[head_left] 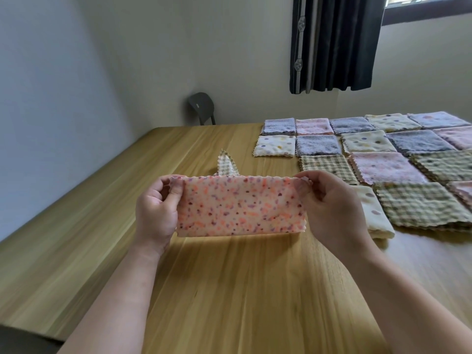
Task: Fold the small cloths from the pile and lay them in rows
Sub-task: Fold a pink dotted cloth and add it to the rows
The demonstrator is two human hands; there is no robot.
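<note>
Left grip: the left grip point(155, 208) is clamped on the upper left corner of the speckled cloth point(240, 205), with the thumb lying up the near face and the fingertips curled over the top edge.
Right grip: the right grip point(332, 208) is clamped on the upper right corner of the same cloth. Its fingers are curled over the top edge and the back of the hand is turned toward the camera.
Speckled cloth: cream with orange, pink and purple flecks. It is held taut between the two grips as a long rectangle, lifted clear of the desk point(229, 290), and casts a shadow on the wood below. The top edge is zigzag-cut and the bottom edge looks rounded, like a fold.
Checked cloth: a green-checked cloth point(226, 163) lies on the desk behind the speckled cloth, with one pointed corner sticking up above it. The rest of it is hidden.
Rows: folded cloths point(383, 149) lie edge to edge in rows on the right part of the desk. They are lavender, pink, blue-grey, cream with dots, and green check.
Nearest folded pieces: a cream dotted cloth point(375, 213) sits just behind the right grip and is partly covered by it. A checked square point(419, 203) touches its right side.
Desk: light wood grain, with both bare forearms reaching in over its near edge.
Background: a dark chair point(201, 107) stands at the far end of the desk against a pale wall. A dark curtain point(334, 42) hangs beside a window point(429, 8) at upper right.
</note>
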